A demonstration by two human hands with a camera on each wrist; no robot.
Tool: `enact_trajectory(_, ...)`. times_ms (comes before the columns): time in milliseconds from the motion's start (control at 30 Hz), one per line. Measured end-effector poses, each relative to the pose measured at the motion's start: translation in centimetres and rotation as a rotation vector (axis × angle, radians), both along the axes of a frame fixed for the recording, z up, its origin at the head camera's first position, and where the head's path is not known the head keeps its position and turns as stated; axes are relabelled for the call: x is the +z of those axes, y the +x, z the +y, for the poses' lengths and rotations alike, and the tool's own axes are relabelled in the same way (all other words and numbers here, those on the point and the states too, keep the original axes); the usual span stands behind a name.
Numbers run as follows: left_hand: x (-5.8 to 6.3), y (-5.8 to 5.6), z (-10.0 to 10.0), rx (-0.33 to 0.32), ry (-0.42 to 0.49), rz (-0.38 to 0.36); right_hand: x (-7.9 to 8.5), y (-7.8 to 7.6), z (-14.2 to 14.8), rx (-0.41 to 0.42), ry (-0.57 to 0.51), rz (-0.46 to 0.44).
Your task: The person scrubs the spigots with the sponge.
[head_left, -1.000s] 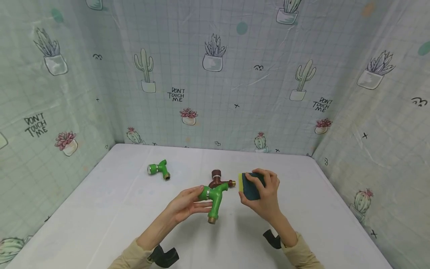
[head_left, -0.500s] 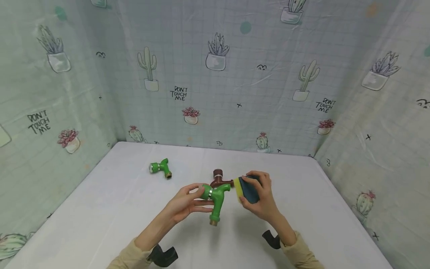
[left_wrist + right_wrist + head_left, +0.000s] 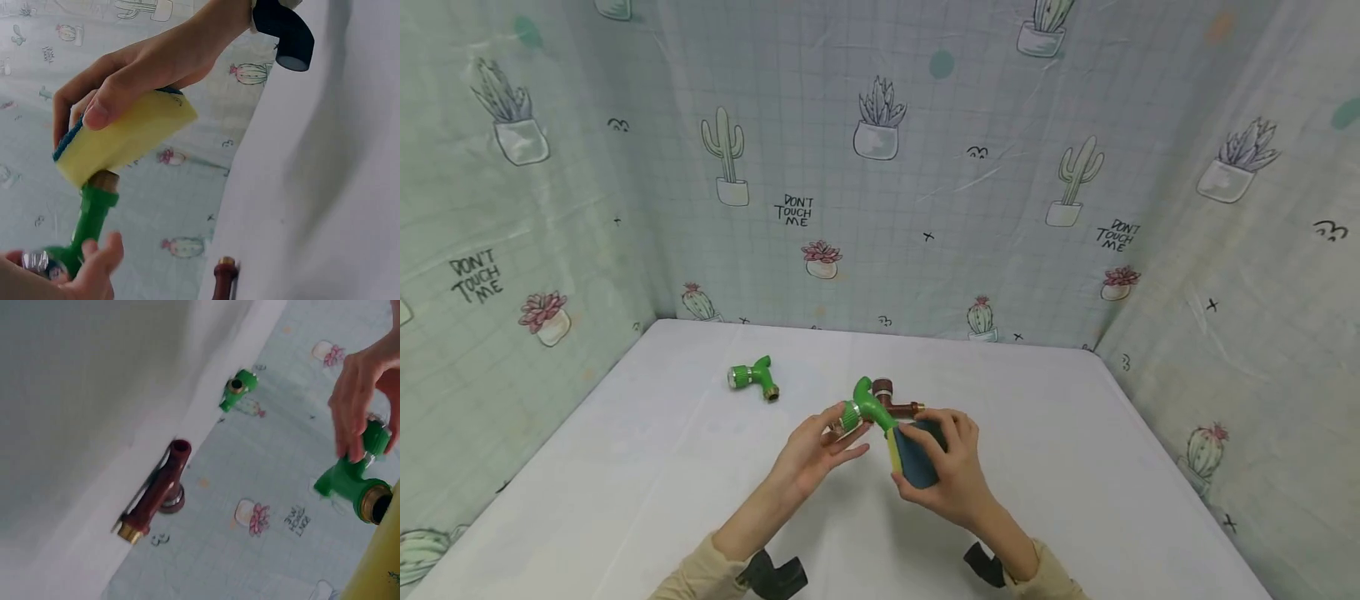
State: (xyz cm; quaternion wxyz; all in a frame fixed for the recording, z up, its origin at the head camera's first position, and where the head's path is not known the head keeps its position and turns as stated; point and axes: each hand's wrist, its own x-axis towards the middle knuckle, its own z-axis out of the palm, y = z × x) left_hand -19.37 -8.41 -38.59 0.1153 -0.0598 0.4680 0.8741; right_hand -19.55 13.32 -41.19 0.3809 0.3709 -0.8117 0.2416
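Note:
My left hand (image 3: 811,457) grips a green tap (image 3: 871,403) by its knob, raised over the table, with the spout pointing up and away. My right hand (image 3: 953,479) pinches a sponge (image 3: 917,460), yellow on one side and dark blue on the other. In the left wrist view the sponge's yellow face (image 3: 134,140) meets the tap's brass threaded end (image 3: 104,180). Behind the held tap, a dark red-brown tap (image 3: 904,410) with a brass end lies on the table, partly hidden in the head view.
A second green tap (image 3: 756,378) lies on the white table (image 3: 1075,450) toward the back left. Cactus-print curtains (image 3: 925,200) enclose the table at the back and both sides. A dark wrist mount (image 3: 778,577) sits on the left forearm.
My left hand has turned the green tap so its threaded end swings from pointing down toward the sponge. My right hand has moved left and nearer with the sponge, bringing it to that end.

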Motion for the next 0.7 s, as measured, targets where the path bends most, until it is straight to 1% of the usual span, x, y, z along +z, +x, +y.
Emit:
enact_trajectory(33,0.0,0.1,-0.1,-0.06,-0.007,-0.01,0.1,-0.2,0.0,-0.016,-0.004,0.039)
enact_trajectory(100,-0.2,0.2,-0.4,-0.204,-0.053,-0.003,0.3,-0.7,0.3,-0.042,-0.026,0.093)
enact_trajectory(167,-0.3,0.4,-0.7,-0.315,-0.115,0.039,0.7,-1.0,0.6,-0.052,-0.048,0.111)
enact_trajectory(200,-0.4,0.5,-0.8,-0.351,-0.148,0.064,0.9,-1.1,0.8,-0.056,-0.053,0.109)
enact_trajectory(267,-0.6,0.7,-0.7,-0.394,-0.208,0.126,1.3,-1.2,1.1,-0.068,-0.05,0.087)
enact_trajectory(300,-0.6,0.8,-0.7,-0.395,-0.222,0.149,1.5,-1.3,1.2,-0.072,-0.052,0.06)
enact_trajectory(367,-0.5,1.0,-0.5,-0.366,-0.259,0.181,1.9,-1.3,1.4,-0.088,-0.06,0.001)
enact_trajectory(433,-0.4,1.2,-0.2,-0.331,-0.284,0.193,2.1,-1.4,1.4,-0.099,-0.069,-0.04)
enact_trajectory(500,-0.3,1.3,-0.1,-0.289,-0.291,0.195,2.1,-1.2,1.3,-0.097,-0.068,-0.044)
enact_trajectory(567,-0.1,1.2,0.0,-0.25,-0.284,0.191,1.8,-1.0,1.1,-0.092,-0.048,-0.012)
enact_trajectory(633,0.1,1.0,0.0,-0.211,-0.251,0.192,1.2,-0.6,0.9,-0.081,0.003,0.019)
enact_trajectory(700,0.5,0.7,-0.1,-0.175,-0.222,0.201,0.5,-0.1,0.8,-0.065,0.065,0.03)
